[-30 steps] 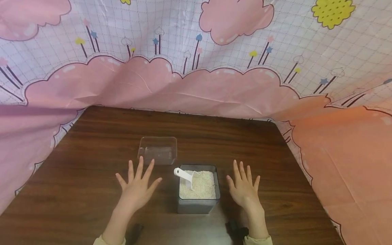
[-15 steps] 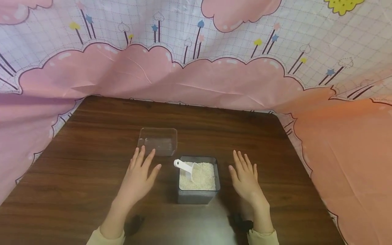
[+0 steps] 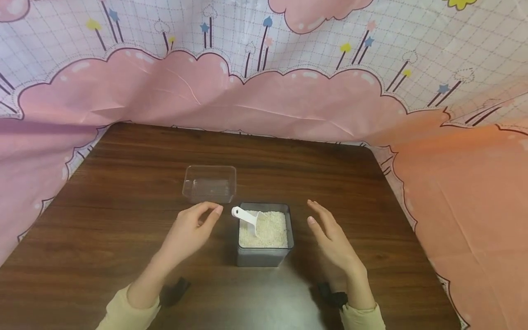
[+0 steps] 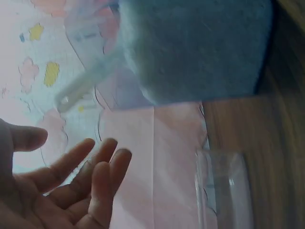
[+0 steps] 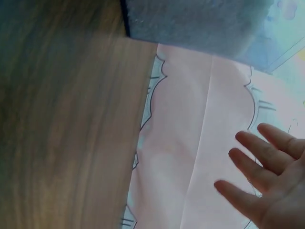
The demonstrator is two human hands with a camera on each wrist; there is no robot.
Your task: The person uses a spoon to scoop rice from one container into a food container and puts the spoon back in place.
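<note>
A clear grey-tinted square container (image 3: 264, 257) of white rice (image 3: 274, 229) stands in the middle of the table. A white scoop (image 3: 246, 215) is stuck in the rice, its handle leaning out over the left rim. My left hand (image 3: 191, 228) hovers just left of that handle, fingers loosely bent and holding nothing. A gap shows between thumb and fingers in the left wrist view, where the container (image 4: 200, 52) fills the top. My right hand (image 3: 334, 236) is to the right of the container, its fingers (image 5: 250, 169) extended and apart from it.
Behind the container, a shallow clear plastic tray (image 3: 209, 185) lies on the dark wood table (image 3: 288, 165). Dark shadows or straps (image 3: 332, 295) show beneath both wrists. Patterned pink and white cloth (image 3: 264, 110) hangs around the table's back and sides.
The spread fingers of both hands have drawn together; the left ones have bent and that hand has shifted toward the scoop handle. The head view has tilted down slightly.
</note>
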